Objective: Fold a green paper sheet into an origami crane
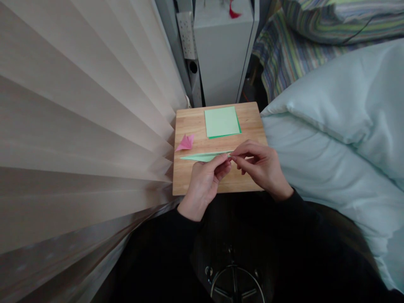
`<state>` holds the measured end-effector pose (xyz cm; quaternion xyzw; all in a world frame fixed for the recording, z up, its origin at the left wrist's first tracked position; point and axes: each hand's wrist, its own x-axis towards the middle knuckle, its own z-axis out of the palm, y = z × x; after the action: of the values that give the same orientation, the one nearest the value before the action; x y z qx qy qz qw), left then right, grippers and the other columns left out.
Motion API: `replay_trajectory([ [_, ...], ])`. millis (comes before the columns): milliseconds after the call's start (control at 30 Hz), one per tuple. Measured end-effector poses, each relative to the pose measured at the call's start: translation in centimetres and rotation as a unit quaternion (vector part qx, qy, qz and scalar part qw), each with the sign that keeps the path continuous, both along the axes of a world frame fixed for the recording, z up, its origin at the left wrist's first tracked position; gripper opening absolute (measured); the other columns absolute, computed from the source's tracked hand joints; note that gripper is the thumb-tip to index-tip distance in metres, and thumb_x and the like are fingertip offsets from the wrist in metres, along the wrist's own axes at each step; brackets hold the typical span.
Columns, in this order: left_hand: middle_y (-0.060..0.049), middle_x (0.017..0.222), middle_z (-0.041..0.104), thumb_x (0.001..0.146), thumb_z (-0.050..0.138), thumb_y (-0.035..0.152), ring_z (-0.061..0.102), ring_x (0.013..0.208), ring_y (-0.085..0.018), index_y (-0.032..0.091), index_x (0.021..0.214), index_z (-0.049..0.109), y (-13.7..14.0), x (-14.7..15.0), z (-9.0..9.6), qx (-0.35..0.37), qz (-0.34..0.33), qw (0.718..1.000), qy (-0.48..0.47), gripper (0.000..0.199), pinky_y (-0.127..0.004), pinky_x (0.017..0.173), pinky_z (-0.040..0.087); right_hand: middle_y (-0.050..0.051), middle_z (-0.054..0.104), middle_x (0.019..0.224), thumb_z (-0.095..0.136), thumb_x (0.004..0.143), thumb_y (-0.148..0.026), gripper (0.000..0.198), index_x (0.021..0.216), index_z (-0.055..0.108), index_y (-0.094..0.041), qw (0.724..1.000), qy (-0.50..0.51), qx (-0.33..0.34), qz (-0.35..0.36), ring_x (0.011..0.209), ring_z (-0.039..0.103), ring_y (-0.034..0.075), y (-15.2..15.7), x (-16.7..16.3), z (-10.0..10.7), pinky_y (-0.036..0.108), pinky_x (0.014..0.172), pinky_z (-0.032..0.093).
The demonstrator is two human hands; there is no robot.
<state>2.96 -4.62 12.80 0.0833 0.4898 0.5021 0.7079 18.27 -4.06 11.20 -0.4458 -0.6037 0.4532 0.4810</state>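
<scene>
Between my hands is a light green folded paper (202, 157), long and narrow, with a pointed end toward the left. My left hand (208, 176) is closed on its middle, thumb on top. The fingertips of my right hand (257, 162) pinch its right end, and my fingers partly hide that end. Behind the hands a stack of square green paper sheets (221, 121) lies on the wooden tabletop (195, 181). At the left edge of the board sits a small pink folded paper figure (186, 142).
A pleated curtain (94, 105) hangs close along the left side. On the right a pale blue quilt (331, 126) reaches the table's edge. Behind the table stands a grey cabinet (222, 59) with a red tassel (233, 11) on top. A stool base (235, 286) shows below.
</scene>
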Motion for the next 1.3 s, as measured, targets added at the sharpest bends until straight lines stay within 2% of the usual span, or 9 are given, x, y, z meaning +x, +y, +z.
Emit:
replay_trajectory([
  [167, -0.005, 0.071, 0.077, 0.076, 0.082, 0.009, 0.07, 0.058, -0.009, 0.009, 0.077, 0.076, -0.1, 0.0, 0.1, 0.0, -0.014, 1.0, -0.003, 0.007, -0.016, 0.057, 0.058, 0.002, 0.068, 0.086, 0.075, 0.089, -0.026, 0.007, 0.087, 0.076, -0.019, 1.0, 0.001, -0.009, 0.003, 0.06, 0.061, 0.01, 0.1, 0.0, -0.1, 0.021, 0.044, 0.051],
  [367, -0.004, 0.073, 0.077, 0.066, 0.09, 0.01, 0.071, 0.061, -0.011, 0.01, 0.079, 0.075, -0.3, 0.0, 0.0, 0.032, -0.017, 0.999, 0.017, 0.019, -0.018, 0.061, 0.06, 0.002, 0.068, 0.084, 0.08, 0.084, -0.031, 0.014, 0.084, 0.074, -0.018, 0.999, 0.03, -0.043, -0.013, 0.058, 0.062, 0.01, 0.0, -0.2, 0.1, 0.02, 0.042, 0.052],
  [500, -0.003, 0.077, 0.078, 0.061, 0.093, 0.013, 0.072, 0.064, -0.011, 0.012, 0.079, 0.075, -0.4, 0.1, -0.2, 0.071, 0.005, 0.997, 0.035, 0.025, -0.022, 0.066, 0.062, 0.001, 0.069, 0.079, 0.084, 0.081, -0.036, 0.021, 0.085, 0.075, -0.017, 0.991, 0.086, -0.103, -0.014, 0.056, 0.061, 0.01, -0.1, -0.5, 0.0, 0.021, 0.041, 0.052],
  [667, -0.003, 0.08, 0.078, 0.058, 0.095, 0.016, 0.071, 0.067, -0.012, 0.013, 0.08, 0.075, -0.4, 0.5, -0.5, 0.111, 0.025, 0.991, 0.071, 0.029, -0.026, 0.07, 0.062, -0.002, 0.064, 0.06, 0.088, 0.075, -0.038, 0.025, 0.078, 0.073, -0.018, 0.97, 0.152, -0.183, -0.051, 0.052, 0.06, 0.011, 0.0, -1.1, -0.2, 0.02, 0.039, 0.05],
  [867, -0.005, 0.083, 0.079, 0.059, 0.095, 0.019, 0.071, 0.07, -0.013, 0.012, 0.08, 0.077, -0.5, 0.5, -0.6, 0.136, 0.018, 0.984, 0.11, 0.029, -0.023, 0.065, 0.062, -0.002, 0.064, 0.06, 0.09, 0.071, -0.037, 0.025, 0.073, 0.072, -0.018, 0.951, 0.197, -0.235, -0.042, 0.051, 0.057, 0.01, 0.0, -0.9, 0.2, 0.017, 0.037, 0.046],
  [1133, -0.005, 0.082, 0.079, 0.057, 0.097, 0.021, 0.071, 0.068, -0.013, 0.013, 0.081, 0.078, -0.2, -0.4, 0.0, 0.127, -0.035, 0.987, 0.089, 0.032, -0.021, 0.06, 0.061, -0.004, 0.063, 0.052, 0.092, 0.069, -0.04, 0.031, 0.071, 0.068, -0.018, 0.953, 0.186, -0.238, 0.004, 0.043, 0.055, 0.009, 0.1, -0.6, 0.7, 0.02, 0.038, 0.048],
  [1300, -0.003, 0.079, 0.078, 0.057, 0.097, 0.023, 0.07, 0.065, -0.011, 0.013, 0.08, 0.077, 0.0, -0.7, -0.2, 0.119, -0.055, 0.987, 0.088, 0.033, -0.021, 0.061, 0.06, -0.004, 0.063, 0.051, 0.092, 0.069, -0.04, 0.033, 0.071, 0.067, -0.018, 0.956, 0.19, -0.225, 0.006, 0.042, 0.055, 0.009, 0.1, -0.6, 0.9, 0.02, 0.039, 0.049],
])
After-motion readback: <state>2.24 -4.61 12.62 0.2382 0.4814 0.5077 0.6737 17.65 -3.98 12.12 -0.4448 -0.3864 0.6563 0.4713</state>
